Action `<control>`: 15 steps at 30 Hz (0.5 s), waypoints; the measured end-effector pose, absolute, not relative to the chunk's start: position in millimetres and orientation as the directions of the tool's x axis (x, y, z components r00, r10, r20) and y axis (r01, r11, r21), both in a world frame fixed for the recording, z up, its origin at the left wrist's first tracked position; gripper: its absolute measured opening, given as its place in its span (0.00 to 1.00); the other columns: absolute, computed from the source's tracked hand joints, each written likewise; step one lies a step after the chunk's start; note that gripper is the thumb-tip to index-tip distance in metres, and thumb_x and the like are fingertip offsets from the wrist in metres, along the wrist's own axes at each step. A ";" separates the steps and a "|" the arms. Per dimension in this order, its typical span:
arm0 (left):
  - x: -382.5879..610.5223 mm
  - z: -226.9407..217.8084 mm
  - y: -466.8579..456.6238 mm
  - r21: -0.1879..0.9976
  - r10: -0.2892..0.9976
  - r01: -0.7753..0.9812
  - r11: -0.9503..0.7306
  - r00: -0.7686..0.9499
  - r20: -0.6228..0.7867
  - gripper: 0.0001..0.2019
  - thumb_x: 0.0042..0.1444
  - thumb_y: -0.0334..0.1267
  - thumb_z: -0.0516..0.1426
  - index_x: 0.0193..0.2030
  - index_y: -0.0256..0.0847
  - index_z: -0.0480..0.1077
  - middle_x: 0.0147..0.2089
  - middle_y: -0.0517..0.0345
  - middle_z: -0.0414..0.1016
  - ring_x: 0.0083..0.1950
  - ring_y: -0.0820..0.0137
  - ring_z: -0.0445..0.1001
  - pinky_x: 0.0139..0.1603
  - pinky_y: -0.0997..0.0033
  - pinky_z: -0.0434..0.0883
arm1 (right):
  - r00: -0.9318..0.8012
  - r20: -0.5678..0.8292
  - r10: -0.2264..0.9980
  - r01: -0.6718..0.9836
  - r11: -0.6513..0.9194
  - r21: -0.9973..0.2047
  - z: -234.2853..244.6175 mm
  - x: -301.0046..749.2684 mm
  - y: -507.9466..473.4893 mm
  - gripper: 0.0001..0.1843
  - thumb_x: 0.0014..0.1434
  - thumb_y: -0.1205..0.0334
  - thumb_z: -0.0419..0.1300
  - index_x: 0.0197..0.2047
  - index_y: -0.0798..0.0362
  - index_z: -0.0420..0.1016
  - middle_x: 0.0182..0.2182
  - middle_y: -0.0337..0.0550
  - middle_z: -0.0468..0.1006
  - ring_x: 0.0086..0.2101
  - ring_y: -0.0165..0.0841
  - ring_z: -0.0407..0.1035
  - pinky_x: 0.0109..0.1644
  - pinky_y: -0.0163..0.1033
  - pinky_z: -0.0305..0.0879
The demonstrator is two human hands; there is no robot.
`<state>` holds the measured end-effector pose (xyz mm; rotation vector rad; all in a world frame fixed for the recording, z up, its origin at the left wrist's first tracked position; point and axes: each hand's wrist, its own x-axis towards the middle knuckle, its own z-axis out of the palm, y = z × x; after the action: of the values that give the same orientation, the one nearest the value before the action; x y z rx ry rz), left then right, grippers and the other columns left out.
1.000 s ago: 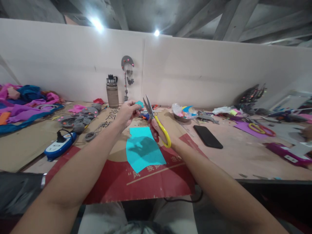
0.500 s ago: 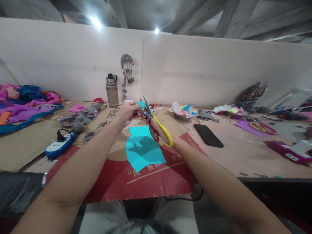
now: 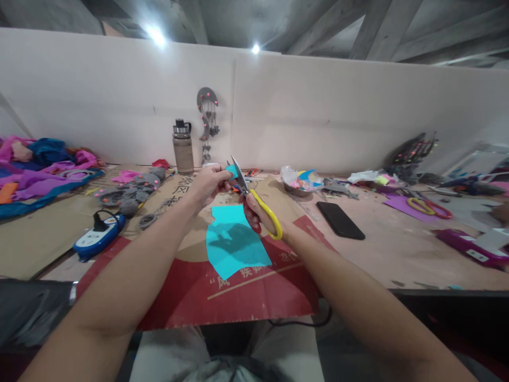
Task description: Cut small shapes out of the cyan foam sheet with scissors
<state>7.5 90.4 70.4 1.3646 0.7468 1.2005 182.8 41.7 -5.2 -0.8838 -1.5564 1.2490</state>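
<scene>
Head: scissors against teal scrap

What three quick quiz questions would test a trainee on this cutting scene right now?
1. True or false: the right hand holds the small teal piece.
2. What lies flat on the cardboard below the hands? A) purple sheet B) teal sheet C) phone
3. What stands upright by the back wall, left of the hands?
Key: 1 false, the left hand pinches it while the right hand works the yellow-handled scissors. 2 B. 3 the water bottle.
</scene>
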 end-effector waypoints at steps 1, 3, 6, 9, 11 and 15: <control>7.3 70.7 90.0 0.963 0.929 -0.196 -0.186 0.285 0.237 0.08 0.44 0.30 0.64 0.24 0.37 0.67 0.25 0.56 0.73 0.21 0.80 0.67 0.21 0.80 0.62 | -0.316 0.223 0.922 -0.012 0.231 -0.973 -5.0 182.8 41.8 0.34 0.56 0.23 0.57 0.42 0.48 0.63 0.23 0.28 0.59 0.17 0.23 0.54 0.17 0.31 0.54; 7.3 71.8 88.7 0.965 0.930 -0.190 -0.183 0.286 0.233 0.08 0.44 0.30 0.64 0.24 0.37 0.67 0.24 0.57 0.73 0.21 0.80 0.66 0.22 0.79 0.62 | -0.315 0.227 0.922 -0.008 0.237 -0.971 -4.3 182.9 41.5 0.34 0.56 0.23 0.57 0.42 0.48 0.63 0.22 0.28 0.59 0.17 0.23 0.53 0.17 0.31 0.54; 7.8 73.6 86.5 0.967 0.936 -0.191 -0.167 0.278 0.217 0.09 0.44 0.30 0.64 0.24 0.37 0.67 0.24 0.58 0.72 0.21 0.80 0.66 0.22 0.79 0.63 | -0.314 0.226 0.922 0.004 0.240 -0.971 -3.1 183.3 40.4 0.33 0.57 0.24 0.57 0.42 0.48 0.63 0.22 0.28 0.59 0.17 0.23 0.54 0.17 0.31 0.54; 8.4 74.9 85.0 0.966 0.939 -0.204 -0.157 0.272 0.209 0.09 0.43 0.29 0.64 0.24 0.37 0.66 0.23 0.59 0.72 0.21 0.79 0.67 0.23 0.79 0.63 | -0.306 0.222 0.926 0.021 0.240 -0.970 -2.5 183.6 39.5 0.33 0.58 0.24 0.56 0.43 0.48 0.64 0.23 0.28 0.59 0.16 0.23 0.54 0.16 0.31 0.54; 8.6 75.4 84.5 0.966 0.939 -0.205 -0.155 0.274 0.209 0.09 0.43 0.29 0.64 0.24 0.37 0.66 0.23 0.58 0.72 0.21 0.79 0.67 0.22 0.79 0.63 | -0.300 0.226 0.927 0.022 0.243 -0.970 -2.4 183.4 39.2 0.33 0.57 0.24 0.56 0.42 0.48 0.63 0.23 0.28 0.59 0.17 0.23 0.54 0.16 0.31 0.54; 8.5 75.4 84.4 0.970 0.941 -0.191 -0.154 0.273 0.203 0.09 0.44 0.30 0.64 0.24 0.37 0.66 0.23 0.57 0.74 0.20 0.79 0.66 0.22 0.79 0.62 | -0.294 0.219 0.930 0.016 0.234 -0.972 -2.1 182.4 38.6 0.32 0.58 0.25 0.57 0.42 0.48 0.64 0.23 0.29 0.60 0.17 0.23 0.53 0.16 0.30 0.53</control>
<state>8.5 84.4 75.4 1.3378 0.7783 1.1893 182.4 38.6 -2.1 -0.9160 -1.5606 1.2143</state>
